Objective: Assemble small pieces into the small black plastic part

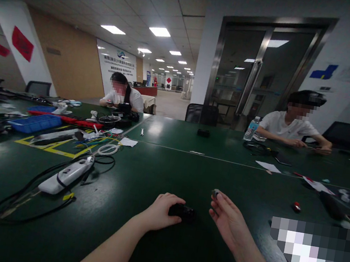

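Note:
My left hand point(161, 212) is closed around one end of a small, dark, elongated object point(186, 213) on the green table. Its glossy black body sticks out to the right of my fingers; its exact kind cannot be made out. To the right, slightly above the tabletop, my right hand point(229, 218) pinches a small greyish piece point(215, 193) between thumb and fingertips. That piece is too small to name. A gap separates the two hands, and the dark object lies nearer the left one.
A white power strip point(65, 175) with black cables lies left on the green table point(155, 168). Blue trays point(37, 122) stand beyond it. A small red object point(296, 207) and a water bottle point(251, 129) are rightward. Two people point(124, 93) sit across the table.

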A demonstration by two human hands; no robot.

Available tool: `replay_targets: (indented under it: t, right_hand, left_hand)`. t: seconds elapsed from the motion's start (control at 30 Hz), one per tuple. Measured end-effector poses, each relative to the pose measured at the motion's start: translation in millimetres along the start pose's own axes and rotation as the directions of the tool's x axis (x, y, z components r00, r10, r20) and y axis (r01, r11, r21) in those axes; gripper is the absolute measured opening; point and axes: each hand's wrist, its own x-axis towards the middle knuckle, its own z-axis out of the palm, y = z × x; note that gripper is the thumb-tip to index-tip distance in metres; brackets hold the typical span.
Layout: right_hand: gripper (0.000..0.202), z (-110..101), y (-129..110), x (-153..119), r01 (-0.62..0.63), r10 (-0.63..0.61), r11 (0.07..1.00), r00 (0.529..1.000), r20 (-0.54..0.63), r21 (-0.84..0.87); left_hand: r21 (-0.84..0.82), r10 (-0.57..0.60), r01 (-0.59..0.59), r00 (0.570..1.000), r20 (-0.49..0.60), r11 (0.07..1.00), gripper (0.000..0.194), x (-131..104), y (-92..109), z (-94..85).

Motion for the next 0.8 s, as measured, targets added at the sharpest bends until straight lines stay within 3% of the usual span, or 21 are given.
replay_targets:
  t: [0.47,0.8]
  right_hand:
    - [0.026,0,3,0,0.07,-0.069,0.995,0.997,0.016,-0.077]
    - [0.033,5,12,-1,0.189,-0.155,0.887,0.981,0.114,-0.422]
  left_hand:
    - [-0.012,0.016,-0.016,1.0,0.006,1.0,0.047,0,3,-2.3]
    - [-0.007,0.002,-0.002,1.0,0.002,1.0,0.046,0,0,-0.6]
